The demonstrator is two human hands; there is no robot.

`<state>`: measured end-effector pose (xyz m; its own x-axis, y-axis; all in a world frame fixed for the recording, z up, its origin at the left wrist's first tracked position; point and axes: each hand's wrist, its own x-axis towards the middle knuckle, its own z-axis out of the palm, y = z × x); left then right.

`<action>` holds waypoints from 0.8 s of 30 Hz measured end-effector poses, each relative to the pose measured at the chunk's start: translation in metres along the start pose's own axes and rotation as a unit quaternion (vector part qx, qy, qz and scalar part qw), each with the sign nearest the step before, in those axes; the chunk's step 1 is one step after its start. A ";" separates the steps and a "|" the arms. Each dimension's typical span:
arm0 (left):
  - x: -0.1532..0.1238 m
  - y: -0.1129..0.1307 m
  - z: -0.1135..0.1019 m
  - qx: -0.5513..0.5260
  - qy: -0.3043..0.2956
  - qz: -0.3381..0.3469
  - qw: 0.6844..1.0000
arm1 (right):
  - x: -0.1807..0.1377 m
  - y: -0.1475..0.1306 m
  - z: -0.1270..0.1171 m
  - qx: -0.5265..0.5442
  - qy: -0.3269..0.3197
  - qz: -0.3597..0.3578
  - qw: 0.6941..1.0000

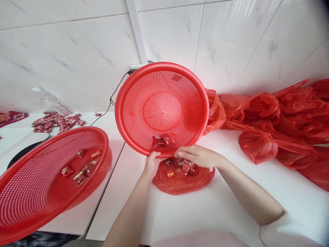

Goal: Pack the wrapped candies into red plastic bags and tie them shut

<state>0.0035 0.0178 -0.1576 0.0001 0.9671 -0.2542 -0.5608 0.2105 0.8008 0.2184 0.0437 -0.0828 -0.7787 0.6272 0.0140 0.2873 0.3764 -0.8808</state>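
A round red plastic basket (pixel 138 99) with mesh sides is tilted so that its inside faces me. Several small red wrapped candies (pixel 166 140) lie at its lower edge. My left hand (pixel 152 164) is closed on the near rim, thumb over the top. At the same rim, farther right, my right hand (pixel 192 154) lies with its fingers stretched out, palm down; its fingertips are partly hidden. Just below both hands a red plastic bag (pixel 177 187) rests on the white table, its mouth spread, with several wrapped candies (pixel 170 174) inside.
On the left stands a second red basket (pixel 28 192) with a few candies in it. Behind it are a pile of small red packets (pixel 51 121) and a clear plastic bottle (pixel 52 101). Crumpled red bags (pixel 277 113) cover the right back. A black cable (pixel 111 100) runs along the tiled wall.
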 end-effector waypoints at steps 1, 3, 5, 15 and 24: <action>0.000 0.000 0.000 0.002 -0.003 0.004 1.000 | 0.001 0.000 0.001 -0.019 0.031 -0.003 0.999; -0.001 0.001 0.000 0.012 -0.006 0.005 1.000 | 0.003 0.001 0.003 -0.068 0.125 -0.008 0.990; -0.003 0.000 0.000 0.028 -0.002 -0.002 1.000 | 0.006 0.003 0.006 -0.143 0.194 -0.029 0.970; -0.009 -0.014 0.003 0.022 -0.018 -0.005 1.000 | 0.015 0.028 0.028 -0.301 0.062 -0.025 0.951; -0.001 -0.009 -0.004 0.021 0.027 -0.008 0.999 | 0.021 0.039 0.013 -0.300 0.164 0.028 0.939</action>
<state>0.0049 0.0146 -0.1663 -0.0365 0.9548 -0.2950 -0.5251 0.2328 0.8186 0.2060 0.0625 -0.1233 -0.5679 0.7967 0.2069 0.6617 0.5914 -0.4609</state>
